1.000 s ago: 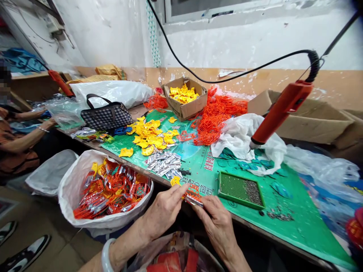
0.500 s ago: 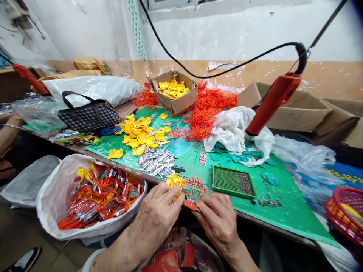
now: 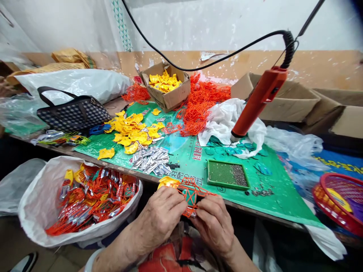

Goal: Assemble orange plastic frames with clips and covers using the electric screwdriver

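Observation:
Between my two hands, at the near table edge, is an orange plastic lattice frame (image 3: 190, 194) joined or held against a yellow plastic piece (image 3: 169, 182). My left hand (image 3: 163, 211) is closed on the left end, where the yellow piece shows above the fingers. With thumb and fingers pinched, my right hand (image 3: 214, 221) grips the right end of the orange frame. The fingers partly hide both parts. Just beyond lie a heap of silvery strips (image 3: 151, 160) and a pile of yellow pieces (image 3: 132, 130).
A red electric screwdriver (image 3: 259, 102) hangs over the right of the table. A green tray of screws (image 3: 227, 174) lies below it. A white sack (image 3: 31, 211) of assembled pieces stands left. Behind are a cardboard box (image 3: 177, 99), orange frames (image 3: 198, 109) and a checked bag (image 3: 76, 113).
The view has shifted, so the table things appear further left. My hands have moved slightly closer to my body, still holding the orange frame and the yellow piece.

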`<state>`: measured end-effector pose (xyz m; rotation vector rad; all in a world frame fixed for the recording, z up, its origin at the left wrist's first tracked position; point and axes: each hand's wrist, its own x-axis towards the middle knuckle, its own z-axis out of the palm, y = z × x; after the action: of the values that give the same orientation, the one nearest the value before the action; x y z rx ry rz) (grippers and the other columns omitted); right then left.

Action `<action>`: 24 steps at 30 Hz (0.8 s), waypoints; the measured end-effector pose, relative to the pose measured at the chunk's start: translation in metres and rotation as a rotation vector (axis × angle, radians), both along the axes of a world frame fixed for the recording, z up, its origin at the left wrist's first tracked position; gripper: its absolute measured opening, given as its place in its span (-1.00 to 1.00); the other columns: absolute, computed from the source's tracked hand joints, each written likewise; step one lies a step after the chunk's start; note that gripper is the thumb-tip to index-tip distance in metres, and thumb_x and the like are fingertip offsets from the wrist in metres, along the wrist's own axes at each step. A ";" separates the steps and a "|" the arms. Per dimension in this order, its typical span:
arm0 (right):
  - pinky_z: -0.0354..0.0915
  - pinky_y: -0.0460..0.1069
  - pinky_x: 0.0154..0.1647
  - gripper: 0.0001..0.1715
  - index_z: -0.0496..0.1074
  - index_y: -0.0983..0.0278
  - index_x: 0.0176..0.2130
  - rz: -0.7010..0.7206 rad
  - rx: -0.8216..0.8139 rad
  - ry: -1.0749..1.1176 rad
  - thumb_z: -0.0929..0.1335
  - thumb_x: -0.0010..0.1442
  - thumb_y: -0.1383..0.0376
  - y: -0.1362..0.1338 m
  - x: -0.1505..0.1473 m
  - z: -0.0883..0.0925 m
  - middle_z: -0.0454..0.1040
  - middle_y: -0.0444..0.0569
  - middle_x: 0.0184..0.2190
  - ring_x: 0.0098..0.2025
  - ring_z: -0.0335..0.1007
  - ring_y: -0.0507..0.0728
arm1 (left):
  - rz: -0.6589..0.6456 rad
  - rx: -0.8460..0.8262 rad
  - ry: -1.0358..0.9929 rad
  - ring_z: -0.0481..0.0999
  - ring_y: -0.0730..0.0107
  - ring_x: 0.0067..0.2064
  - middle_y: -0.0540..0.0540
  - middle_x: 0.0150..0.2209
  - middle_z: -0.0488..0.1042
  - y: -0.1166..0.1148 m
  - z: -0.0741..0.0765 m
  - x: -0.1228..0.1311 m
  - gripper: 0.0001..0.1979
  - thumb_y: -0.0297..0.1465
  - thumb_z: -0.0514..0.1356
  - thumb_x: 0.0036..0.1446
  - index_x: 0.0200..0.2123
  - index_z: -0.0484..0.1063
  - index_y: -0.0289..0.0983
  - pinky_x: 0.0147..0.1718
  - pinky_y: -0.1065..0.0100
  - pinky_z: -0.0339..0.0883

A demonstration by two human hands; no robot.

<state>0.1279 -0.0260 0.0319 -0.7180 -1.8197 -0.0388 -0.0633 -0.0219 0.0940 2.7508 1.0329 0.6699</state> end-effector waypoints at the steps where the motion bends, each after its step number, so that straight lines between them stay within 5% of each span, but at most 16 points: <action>1: 0.39 0.09 -0.24 -0.89 0.44 0.33 -0.22 0.012 0.011 0.009 0.40 0.18 0.45 0.000 0.000 0.000 0.54 0.02 -0.36 -0.26 0.43 0.12 | 0.000 0.009 -0.002 0.41 0.24 -0.21 -0.13 -0.30 0.52 0.000 -0.001 0.001 -0.72 -0.52 -0.07 0.35 -0.19 0.44 -0.33 -0.20 0.19 0.33; 13: 0.29 0.03 -0.27 -0.92 0.46 0.27 -0.32 -0.004 -0.023 -0.010 0.44 0.15 0.41 -0.001 -0.001 -0.001 0.53 -0.07 -0.43 -0.33 0.37 0.06 | -0.096 -0.195 0.059 0.39 0.19 -0.14 -0.19 -0.16 0.48 -0.002 0.007 -0.004 -0.74 -0.56 -0.03 0.30 -0.03 0.37 -0.37 -0.12 0.19 0.38; 24: 0.21 0.07 -0.32 -0.89 0.47 0.31 -0.31 0.057 -0.035 0.011 0.43 0.12 0.48 -0.005 -0.002 -0.002 0.59 -0.04 -0.44 -0.36 0.33 0.09 | -0.103 -0.211 0.066 0.42 0.28 -0.20 -0.10 -0.28 0.47 -0.002 0.000 -0.004 -0.85 -0.51 0.03 0.31 -0.23 0.40 -0.29 -0.13 0.27 0.36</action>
<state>0.1262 -0.0305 0.0295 -0.6892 -1.8337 0.0341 -0.0674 -0.0234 0.0939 2.6358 0.9098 0.4317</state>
